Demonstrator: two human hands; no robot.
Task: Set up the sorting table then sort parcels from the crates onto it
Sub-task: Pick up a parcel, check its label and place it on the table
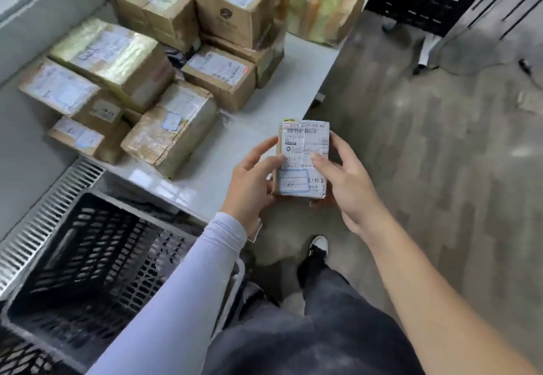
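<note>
Fingers (266, 146) gripping small parcel (302, 160), white label

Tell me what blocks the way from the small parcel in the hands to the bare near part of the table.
Nothing visible does. The small parcel, held by the left hand and right hand, hangs beside the table; the boxes sit farther left.

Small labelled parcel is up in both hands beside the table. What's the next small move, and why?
Probably carry the small parcel left and forward and set it on the bare strip of the white table beside the stacked boxes. The left hand and right hand hold it label up, off the table's edge and above the floor, so it isn't sorted yet.
</note>
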